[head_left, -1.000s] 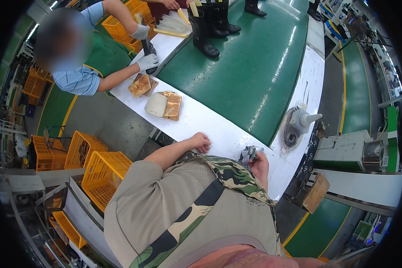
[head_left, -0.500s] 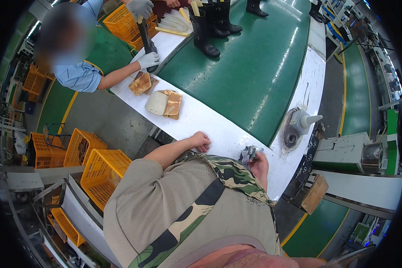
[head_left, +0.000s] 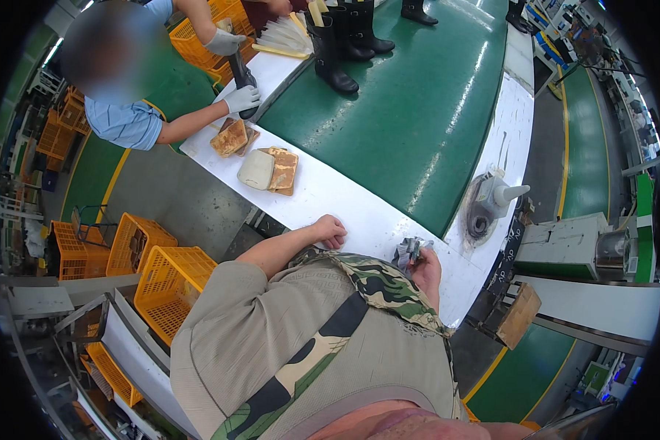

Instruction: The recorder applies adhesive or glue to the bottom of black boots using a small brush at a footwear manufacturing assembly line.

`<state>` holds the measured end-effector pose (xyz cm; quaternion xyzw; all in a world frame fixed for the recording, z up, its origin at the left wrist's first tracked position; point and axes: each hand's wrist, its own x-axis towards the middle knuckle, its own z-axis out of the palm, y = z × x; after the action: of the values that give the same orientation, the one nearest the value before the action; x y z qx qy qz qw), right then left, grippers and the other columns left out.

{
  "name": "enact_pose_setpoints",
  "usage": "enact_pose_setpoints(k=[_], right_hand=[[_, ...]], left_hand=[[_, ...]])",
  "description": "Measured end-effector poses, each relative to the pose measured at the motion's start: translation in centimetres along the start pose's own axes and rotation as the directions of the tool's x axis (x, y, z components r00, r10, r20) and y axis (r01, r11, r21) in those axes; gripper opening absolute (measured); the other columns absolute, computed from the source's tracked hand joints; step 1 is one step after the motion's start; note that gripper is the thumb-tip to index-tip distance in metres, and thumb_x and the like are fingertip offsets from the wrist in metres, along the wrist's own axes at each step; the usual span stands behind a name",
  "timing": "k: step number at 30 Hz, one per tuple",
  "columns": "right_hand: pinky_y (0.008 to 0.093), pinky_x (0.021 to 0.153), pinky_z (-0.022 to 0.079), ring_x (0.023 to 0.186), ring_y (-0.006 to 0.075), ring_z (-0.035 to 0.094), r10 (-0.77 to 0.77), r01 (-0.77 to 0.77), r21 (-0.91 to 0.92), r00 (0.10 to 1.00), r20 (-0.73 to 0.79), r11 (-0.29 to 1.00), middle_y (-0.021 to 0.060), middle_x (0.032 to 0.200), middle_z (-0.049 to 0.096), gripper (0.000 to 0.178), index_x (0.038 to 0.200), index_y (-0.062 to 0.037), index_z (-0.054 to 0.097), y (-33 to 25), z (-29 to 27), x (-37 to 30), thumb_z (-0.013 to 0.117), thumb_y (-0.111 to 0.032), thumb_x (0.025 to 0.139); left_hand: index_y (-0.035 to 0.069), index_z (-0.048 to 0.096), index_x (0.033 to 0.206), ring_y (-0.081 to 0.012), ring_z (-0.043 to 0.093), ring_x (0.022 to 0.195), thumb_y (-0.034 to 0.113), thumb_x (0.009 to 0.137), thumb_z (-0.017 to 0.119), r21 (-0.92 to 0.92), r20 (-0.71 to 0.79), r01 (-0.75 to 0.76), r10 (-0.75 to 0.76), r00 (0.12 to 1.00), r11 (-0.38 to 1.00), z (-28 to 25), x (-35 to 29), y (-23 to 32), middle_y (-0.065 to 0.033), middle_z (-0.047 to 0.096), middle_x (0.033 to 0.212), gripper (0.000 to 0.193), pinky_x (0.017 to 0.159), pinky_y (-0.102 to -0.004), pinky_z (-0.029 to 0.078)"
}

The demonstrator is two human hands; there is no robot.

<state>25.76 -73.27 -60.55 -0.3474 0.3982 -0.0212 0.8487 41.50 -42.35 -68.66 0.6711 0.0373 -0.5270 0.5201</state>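
Observation:
On the white table edge in front of me rests my left hand, its fingers curled in and nothing seen in them. My right hand is closed on a crumpled grey cloth lying at the table's edge, close to my camouflage apron. Left of my hands, two stacks of tan, worn pads lie on the table, and a pale rounded block rests beside the nearer one. Farther right stands a grey bottle with a pointed spout, on a stained patch.
A green conveyor belt runs away from me, with several black boots standing on it. At the far left a co-worker's gloved hands hold a black boot. Yellow crates stand behind my left side.
The co-worker's upper gloved hand has come lower, and the boot it holds has shifted with it. My own hands and the cloth have stayed in place.

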Motion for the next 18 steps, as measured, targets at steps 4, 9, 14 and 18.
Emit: enact_pose_setpoints(k=[4,9,14,18], right_hand=[[0.035,0.055,0.048,0.066,0.021,0.061,0.003,-0.004,0.018,0.997,0.076,1.0,0.0063,0.08,0.064,0.004,0.092,-0.008,0.054,-0.11,0.04,-0.02,0.058,-0.008,0.091],[0.0353,0.056,0.049,0.067,0.0213,0.062,0.007,-0.007,0.014,1.0,0.015,1.0,0.0068,0.081,0.064,0.004,0.092,-0.0076,0.054,-0.3,0.35,-0.35,0.058,-0.007,0.092],[0.0365,0.056,0.051,0.066,0.0226,0.061,0.012,-0.013,0.034,1.0,0.029,0.999,0.008,0.081,0.063,0.004,0.091,-0.0069,0.054,-0.37,0.64,-0.66,0.058,-0.007,0.092],[0.0367,0.055,0.051,0.062,0.0237,0.06,0.012,-0.012,0.014,1.0,-0.012,1.0,0.009,0.079,0.062,0.004,0.09,-0.0064,0.054,-0.29,0.81,-0.75,0.058,-0.006,0.092]], left_hand=[[0.0,0.069,0.096,-0.0258,0.073,0.064,0.019,0.09,0.067,-0.003,-0.001,-0.002,0.002,1.0,1.0,0.0,-0.03,0.06,-0.0139,0.072,0.082,0.021,0.051,-0.0334,0.058],[-0.002,0.068,0.095,-0.0259,0.072,0.063,0.018,0.09,0.067,-0.014,-0.004,0.001,-0.001,1.0,1.0,0.06,-0.08,0.16,-0.0148,0.072,0.081,0.02,0.049,-0.0346,0.058],[-0.001,0.068,0.095,-0.0257,0.072,0.063,0.018,0.09,0.067,-0.007,-0.005,0.001,-0.001,1.0,1.0,0.08,-0.25,0.21,-0.0146,0.072,0.081,0.02,0.05,-0.0342,0.058],[-0.001,0.068,0.095,-0.0261,0.072,0.063,0.018,0.089,0.067,-0.01,-0.005,-0.004,0.004,1.0,1.0,0.1,-0.38,0.16,-0.015,0.072,0.081,0.02,0.05,-0.0343,0.058]])
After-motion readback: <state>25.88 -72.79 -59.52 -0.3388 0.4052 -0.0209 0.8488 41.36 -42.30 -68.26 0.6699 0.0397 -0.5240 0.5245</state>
